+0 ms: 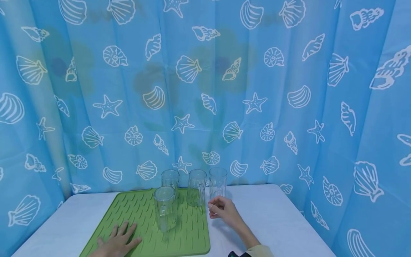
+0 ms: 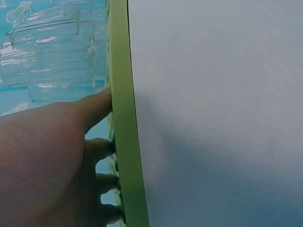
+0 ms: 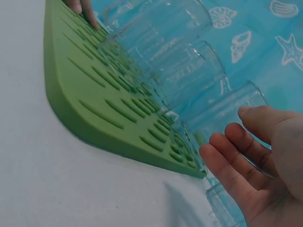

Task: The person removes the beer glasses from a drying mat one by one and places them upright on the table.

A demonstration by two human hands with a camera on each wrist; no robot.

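A green ribbed drying mat [image 1: 135, 207] lies on the white table. My left hand [image 1: 117, 244] rests on its front left part with the fingers spread, its fingertips pressing the mat in the left wrist view. One clear handled glass [image 1: 165, 210] stands near the mat's middle, with a second glass [image 1: 170, 176] behind it. Toward the back right corner of the mat is a third glass [image 1: 196, 189]. Another clear glass [image 1: 218, 180] stands past the mat's right edge. Just in front of that one, my right hand [image 1: 223, 211] hovers with loosely bent fingers, holding nothing.
The white table [image 1: 266, 217] extends to the right of the mat, and a strip of it shows on the left. A blue curtain [image 1: 205, 100] with white shell and starfish prints hangs behind the table and along both sides.
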